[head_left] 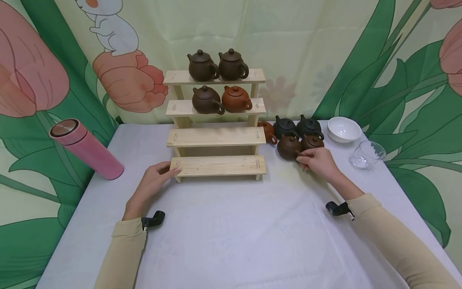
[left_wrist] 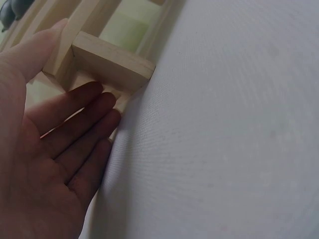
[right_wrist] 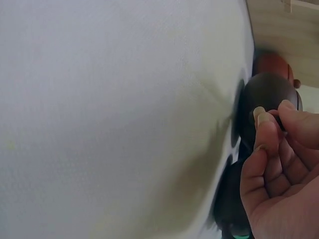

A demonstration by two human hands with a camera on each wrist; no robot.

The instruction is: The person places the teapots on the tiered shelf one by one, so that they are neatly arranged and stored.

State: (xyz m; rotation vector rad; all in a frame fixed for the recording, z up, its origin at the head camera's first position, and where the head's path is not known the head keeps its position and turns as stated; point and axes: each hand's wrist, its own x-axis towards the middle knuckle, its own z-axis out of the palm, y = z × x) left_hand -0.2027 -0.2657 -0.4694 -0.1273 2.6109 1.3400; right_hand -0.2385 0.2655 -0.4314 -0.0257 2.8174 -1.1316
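My right hand (head_left: 317, 162) pinches the handle of a brown teapot (head_left: 287, 147) on the table, right of a stepped wooden rack (head_left: 216, 166). In the right wrist view, thumb and fingertips meet at the handle of that dark, round teapot (right_wrist: 266, 97). My left hand (head_left: 153, 182) is at the left end of the lowest shelf, thumb on its top. The left wrist view shows its other fingers (left_wrist: 75, 129) extended beside the rack's leg (left_wrist: 114, 59). Another brown teapot (head_left: 312, 141), two black teapots (head_left: 285, 127) and a reddish teapot (head_left: 268, 132) stand close by.
Two dark teapots (head_left: 234, 66) stand on the top shelf. Below them are a dark brown teapot (head_left: 206, 100) and a reddish-brown teapot (head_left: 236, 99). A pink flask (head_left: 92, 152) is at left; a white bowl (head_left: 344, 130) and clear glass bowl (head_left: 366, 155) sit at right.
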